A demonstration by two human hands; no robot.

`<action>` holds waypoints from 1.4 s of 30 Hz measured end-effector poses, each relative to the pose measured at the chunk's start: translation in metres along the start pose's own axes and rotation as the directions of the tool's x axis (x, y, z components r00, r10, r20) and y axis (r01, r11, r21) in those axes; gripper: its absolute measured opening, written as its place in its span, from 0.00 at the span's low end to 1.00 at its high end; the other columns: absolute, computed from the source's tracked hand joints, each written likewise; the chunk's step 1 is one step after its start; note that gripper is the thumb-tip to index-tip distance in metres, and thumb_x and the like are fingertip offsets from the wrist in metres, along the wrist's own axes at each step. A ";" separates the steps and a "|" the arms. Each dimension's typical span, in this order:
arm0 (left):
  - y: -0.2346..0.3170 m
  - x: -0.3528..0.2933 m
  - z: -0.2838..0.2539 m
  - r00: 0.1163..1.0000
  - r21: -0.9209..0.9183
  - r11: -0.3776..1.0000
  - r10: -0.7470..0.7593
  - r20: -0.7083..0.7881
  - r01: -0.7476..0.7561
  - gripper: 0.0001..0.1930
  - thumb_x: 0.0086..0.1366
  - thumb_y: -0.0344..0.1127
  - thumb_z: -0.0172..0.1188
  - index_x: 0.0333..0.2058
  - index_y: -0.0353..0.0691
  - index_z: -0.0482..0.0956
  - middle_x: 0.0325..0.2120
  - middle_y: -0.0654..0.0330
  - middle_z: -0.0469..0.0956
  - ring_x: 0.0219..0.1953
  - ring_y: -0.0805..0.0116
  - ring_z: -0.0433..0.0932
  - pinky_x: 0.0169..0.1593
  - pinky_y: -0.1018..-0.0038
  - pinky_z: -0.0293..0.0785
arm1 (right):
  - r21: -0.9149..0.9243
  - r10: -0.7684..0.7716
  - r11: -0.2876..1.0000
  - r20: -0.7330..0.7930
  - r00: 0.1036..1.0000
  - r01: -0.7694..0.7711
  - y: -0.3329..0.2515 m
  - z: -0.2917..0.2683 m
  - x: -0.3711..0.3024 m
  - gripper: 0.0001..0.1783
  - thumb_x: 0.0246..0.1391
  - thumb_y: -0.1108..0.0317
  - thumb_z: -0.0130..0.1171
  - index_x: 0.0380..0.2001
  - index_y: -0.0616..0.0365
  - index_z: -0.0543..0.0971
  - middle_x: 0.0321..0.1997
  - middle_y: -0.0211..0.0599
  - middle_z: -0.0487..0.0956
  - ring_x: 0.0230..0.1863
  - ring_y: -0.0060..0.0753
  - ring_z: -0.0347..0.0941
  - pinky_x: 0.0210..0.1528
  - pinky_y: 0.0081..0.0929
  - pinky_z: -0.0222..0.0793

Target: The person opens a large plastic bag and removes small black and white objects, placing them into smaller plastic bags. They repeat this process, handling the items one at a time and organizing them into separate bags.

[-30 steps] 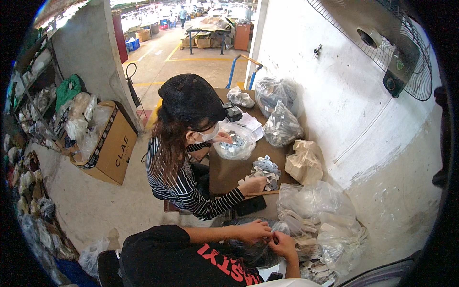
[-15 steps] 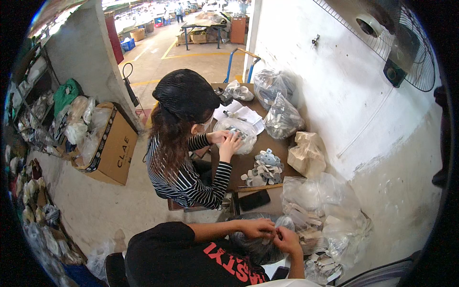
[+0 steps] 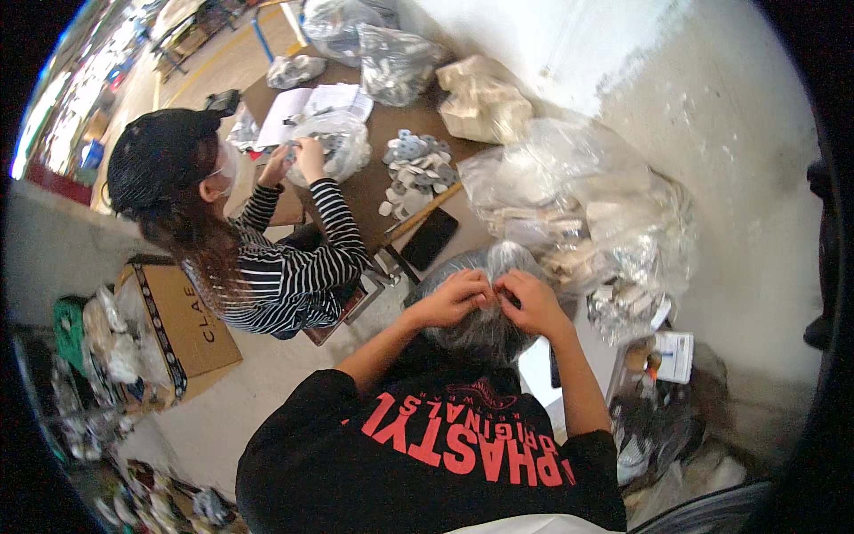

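A clear plastic bag [image 3: 480, 334] with dark contents sits in front of my body, its gathered top sticking up just beyond my fingers. My left hand [image 3: 458, 298] is closed on the bag's neck from the left, fingertips pinched together. From the right, my right hand [image 3: 532, 304] pinches the same bunched plastic, its fingertips close to the left ones. What lies right between the fingertips is too small to make out. Behind the bag, a dark flat phone-like slab [image 3: 431, 238] rests by the table edge.
At left, a co-worker in striped sleeves [image 3: 307, 258] handles grey pieces over a plastic bag [image 3: 347, 156]. A pile of grey and white pieces [image 3: 414, 173] lies on the brown table [image 3: 374, 133]. Large clear bags [image 3: 578, 178] stand at right, near the wall. A cardboard box [image 3: 191, 320] stands far left.
The view has swung toward the right, so table and co-worker sit further left. Both my hands stay at the bag's neck. The co-worker's hands have come slightly apart.
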State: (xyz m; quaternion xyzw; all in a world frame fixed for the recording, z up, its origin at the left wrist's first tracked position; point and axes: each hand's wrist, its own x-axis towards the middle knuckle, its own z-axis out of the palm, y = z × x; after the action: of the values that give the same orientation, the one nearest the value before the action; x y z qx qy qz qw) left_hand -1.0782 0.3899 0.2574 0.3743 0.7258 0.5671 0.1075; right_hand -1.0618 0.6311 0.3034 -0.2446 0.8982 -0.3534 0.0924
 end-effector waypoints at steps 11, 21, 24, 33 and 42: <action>0.020 0.010 -0.013 0.991 0.144 0.987 -0.087 0.105 0.071 0.19 0.64 0.34 0.63 0.54 0.45 0.77 0.47 0.55 0.79 0.55 0.52 0.74 0.61 0.58 0.67 | -0.182 0.134 0.973 -0.070 0.988 -0.145 -0.025 0.006 -0.023 0.33 0.53 0.36 0.69 0.49 0.53 0.80 0.43 0.43 0.83 0.50 0.49 0.77 0.58 0.48 0.64; 0.036 0.030 -0.032 0.977 0.371 0.928 -0.057 0.207 -0.024 0.19 0.56 0.30 0.68 0.48 0.49 0.82 0.39 0.57 0.79 0.48 0.49 0.74 0.53 0.59 0.71 | -0.278 0.054 0.956 -0.136 0.989 -0.091 -0.016 -0.007 -0.047 0.16 0.48 0.62 0.69 0.42 0.45 0.82 0.34 0.36 0.78 0.48 0.44 0.74 0.59 0.48 0.60; 0.014 0.019 -0.064 0.988 0.418 0.905 -0.129 0.085 0.082 0.17 0.53 0.24 0.62 0.43 0.46 0.82 0.37 0.56 0.77 0.46 0.50 0.73 0.52 0.60 0.70 | -0.118 0.105 0.985 -0.156 0.982 -0.124 -0.009 -0.028 -0.067 0.14 0.41 0.71 0.65 0.36 0.49 0.80 0.35 0.35 0.78 0.48 0.46 0.73 0.58 0.46 0.62; 0.092 0.017 -0.059 0.999 0.094 0.995 0.032 -0.003 -0.031 0.21 0.46 0.17 0.53 0.37 0.42 0.85 0.39 0.57 0.78 0.46 0.54 0.78 0.45 0.65 0.75 | 0.007 -0.086 0.995 -0.435 0.896 0.099 -0.062 -0.062 -0.079 0.08 0.47 0.80 0.55 0.29 0.56 0.71 0.43 0.36 0.84 0.52 0.48 0.80 0.55 0.49 0.71; 0.086 0.013 -0.040 0.896 0.841 0.501 -0.443 0.046 0.205 0.07 0.63 0.36 0.61 0.36 0.41 0.80 0.35 0.52 0.84 0.39 0.49 0.86 0.34 0.53 0.82 | -0.434 0.503 0.769 -0.040 0.863 -0.469 -0.073 -0.025 -0.053 0.13 0.69 0.57 0.55 0.43 0.57 0.77 0.28 0.49 0.84 0.32 0.58 0.84 0.34 0.54 0.78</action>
State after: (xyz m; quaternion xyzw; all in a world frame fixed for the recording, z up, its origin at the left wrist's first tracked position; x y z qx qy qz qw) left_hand -1.0742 0.3752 0.3517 0.3062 0.9409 0.0815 0.1194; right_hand -0.9971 0.6273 0.3711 -0.0317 0.9815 -0.1011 0.1596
